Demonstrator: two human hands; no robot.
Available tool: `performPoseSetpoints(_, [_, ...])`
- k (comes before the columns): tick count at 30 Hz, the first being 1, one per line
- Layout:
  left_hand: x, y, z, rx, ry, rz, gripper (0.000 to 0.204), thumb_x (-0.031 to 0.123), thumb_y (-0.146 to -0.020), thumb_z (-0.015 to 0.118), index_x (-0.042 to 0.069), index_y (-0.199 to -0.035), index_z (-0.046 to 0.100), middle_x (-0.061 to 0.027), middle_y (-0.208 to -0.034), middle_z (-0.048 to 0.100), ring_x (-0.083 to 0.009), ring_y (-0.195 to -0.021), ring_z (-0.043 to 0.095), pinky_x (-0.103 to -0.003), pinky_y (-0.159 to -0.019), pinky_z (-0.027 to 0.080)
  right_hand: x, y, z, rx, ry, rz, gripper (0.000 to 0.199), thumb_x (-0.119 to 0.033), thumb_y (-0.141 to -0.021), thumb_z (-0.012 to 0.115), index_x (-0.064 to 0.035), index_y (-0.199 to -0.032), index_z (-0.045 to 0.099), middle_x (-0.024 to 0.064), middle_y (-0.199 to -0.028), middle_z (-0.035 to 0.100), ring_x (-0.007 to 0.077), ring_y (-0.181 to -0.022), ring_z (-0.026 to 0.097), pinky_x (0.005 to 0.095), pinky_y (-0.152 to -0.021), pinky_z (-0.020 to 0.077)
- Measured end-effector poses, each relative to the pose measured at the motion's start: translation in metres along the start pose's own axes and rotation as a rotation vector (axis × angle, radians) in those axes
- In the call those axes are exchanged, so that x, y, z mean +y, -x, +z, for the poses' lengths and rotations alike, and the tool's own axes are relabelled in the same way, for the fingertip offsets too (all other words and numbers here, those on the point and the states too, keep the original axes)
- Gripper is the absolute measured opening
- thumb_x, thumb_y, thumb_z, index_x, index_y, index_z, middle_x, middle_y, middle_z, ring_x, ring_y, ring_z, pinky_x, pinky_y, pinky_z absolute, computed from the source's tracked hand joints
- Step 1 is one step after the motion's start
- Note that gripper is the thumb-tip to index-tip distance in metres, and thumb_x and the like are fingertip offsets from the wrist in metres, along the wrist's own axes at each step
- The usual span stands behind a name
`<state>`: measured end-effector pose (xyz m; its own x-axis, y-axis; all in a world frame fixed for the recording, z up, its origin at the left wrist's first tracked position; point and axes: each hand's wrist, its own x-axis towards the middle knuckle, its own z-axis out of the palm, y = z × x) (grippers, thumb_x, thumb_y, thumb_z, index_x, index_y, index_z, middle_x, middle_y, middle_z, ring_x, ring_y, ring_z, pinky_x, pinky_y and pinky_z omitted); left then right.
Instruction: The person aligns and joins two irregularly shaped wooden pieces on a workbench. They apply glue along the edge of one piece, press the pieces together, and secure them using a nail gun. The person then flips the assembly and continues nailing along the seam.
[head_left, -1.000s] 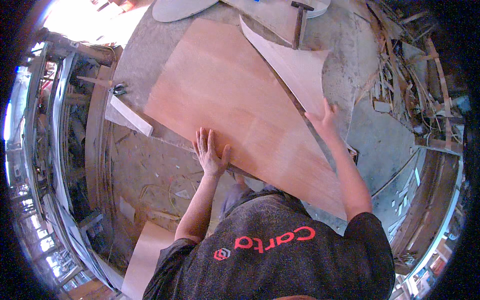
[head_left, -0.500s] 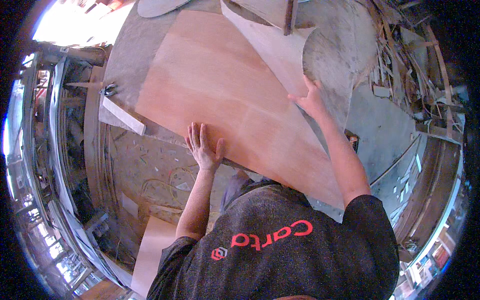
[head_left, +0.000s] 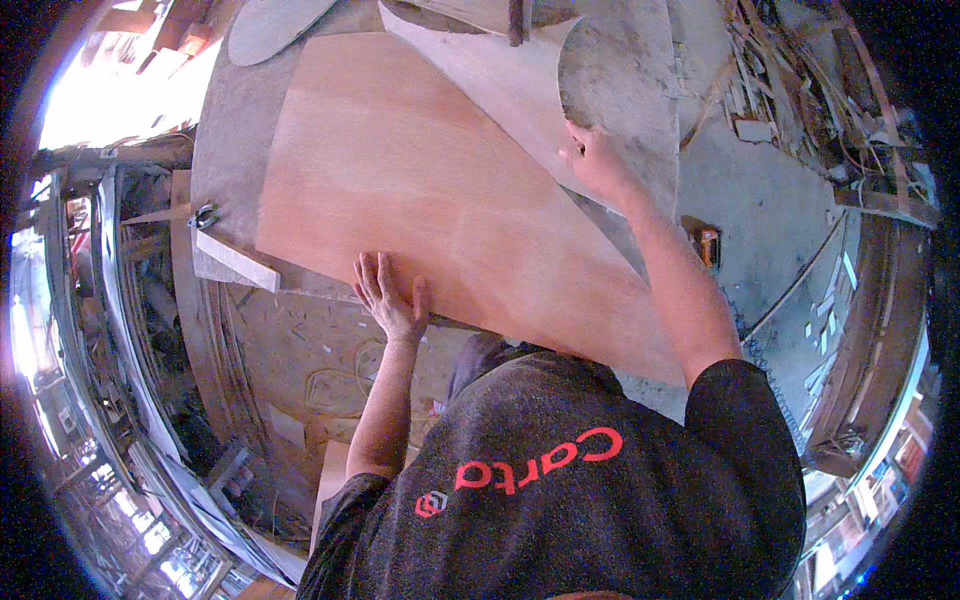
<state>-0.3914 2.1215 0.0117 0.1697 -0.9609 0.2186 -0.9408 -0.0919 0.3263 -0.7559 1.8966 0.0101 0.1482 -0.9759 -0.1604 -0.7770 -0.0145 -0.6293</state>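
A large reddish-brown sheet of thin plywood [head_left: 400, 170] lies slantwise across a grey worktable [head_left: 235, 140], its near edge reaching my torso. My left hand [head_left: 392, 300] rests on its near left edge, fingers stretched out and thumb apart. Along its far right side is a paler sheet [head_left: 500, 80] with a curved right edge. At the lower end of that curve is my right hand [head_left: 600, 165], its fingers bent and thumb close to the index finger. Something small and dark shows between them, too small to name.
A white strip [head_left: 237, 262] and a small dark clamp-like tool [head_left: 203, 216] are at the table's left edge. A rounded board [head_left: 270, 30] lies at the far left, a dark upright bar [head_left: 516, 22] at the back. Scrap wood [head_left: 790, 90] is heaped at right.
My right hand has moved slightly up along the pale sheet's curved edge, its thumb and index finger drawing closer. My left hand stays on the plywood. The whole view has shifted a little.
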Motion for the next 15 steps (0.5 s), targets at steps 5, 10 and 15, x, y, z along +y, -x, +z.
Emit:
performPoseSetpoints(5, [0.0,0.0,0.0,-0.01,-0.012,-0.023,0.075,0.041,-0.087,0.065,0.011,-0.15,0.038,-0.0188,-0.16,0.026,-0.0391,-0.15,0.018,-0.057,-0.12,0.008,-0.002,0.008,-0.013,-0.106,0.013,-0.044,0.102,-0.032,-0.064,0.09,-0.0038,-0.149,0.04,0.0228,-0.127,0.051,0.0361,-0.117,0.054,0.0429,-0.103,0.044])
performPoseSetpoints(10, [0.001,0.0,-0.001,-0.026,0.001,-0.032,0.075,0.043,-0.088,0.065,0.01,-0.15,0.038,-0.0195,-0.16,0.027,-0.0397,-0.15,0.018,-0.057,-0.12,0.008,-0.017,0.02,-0.044,-0.258,0.134,-0.168,0.124,-0.026,-0.056,0.092,-0.006,-0.156,0.022,0.0216,-0.141,0.041,0.0382,-0.124,0.051,0.0429,-0.109,0.0413])
performPoseSetpoints(15, [0.003,0.0,-0.004,-0.032,-0.031,-0.062,0.074,0.043,-0.088,0.065,0.009,-0.149,0.039,-0.021,-0.159,0.027,-0.04,-0.149,0.018,-0.057,-0.12,0.008,-0.037,0.018,-0.067,-0.409,0.364,-0.088,0.126,-0.024,-0.055,0.092,-0.0051,-0.156,0.019,0.023,-0.143,0.039,0.0408,-0.128,0.048,0.0449,-0.108,0.0427])
